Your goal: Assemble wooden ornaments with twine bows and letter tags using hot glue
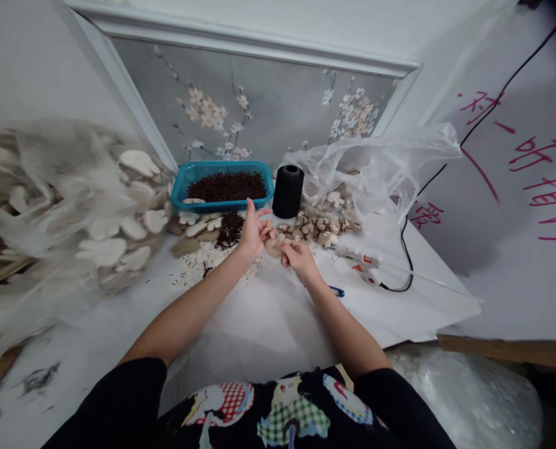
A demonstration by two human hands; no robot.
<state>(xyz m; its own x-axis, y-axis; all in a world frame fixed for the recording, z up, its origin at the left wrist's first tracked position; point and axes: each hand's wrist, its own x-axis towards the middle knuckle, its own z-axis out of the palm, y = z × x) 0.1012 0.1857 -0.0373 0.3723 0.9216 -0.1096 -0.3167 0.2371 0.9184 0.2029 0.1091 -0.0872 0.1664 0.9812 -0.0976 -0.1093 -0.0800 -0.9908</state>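
My right hand (pixel 297 259) pinches a small beige padded piece (pixel 273 247) with a rounded outline. Beside it, my left hand (pixel 254 234) has its thumb raised and its fingers apart, partly curled, close to the piece; whether the fingertips touch it I cannot tell. Just beyond my hands lies a heap of small beige padded pieces with brown cord ties and pale tags (pixel 322 229). Left of my left hand are a bundle of dark brown cords (pixel 229 231) and a scatter of small white tags (pixel 198 265).
A blue basket (pixel 175 190) of brown cords stands at the back, next to a black thread cone (pixel 287 192). Large clear bags of padded pieces (pixel 137 163) fill the left. A glue gun (pixel 359 257) with a black cable and a blue-handled tool (pixel 337 291) lie right.
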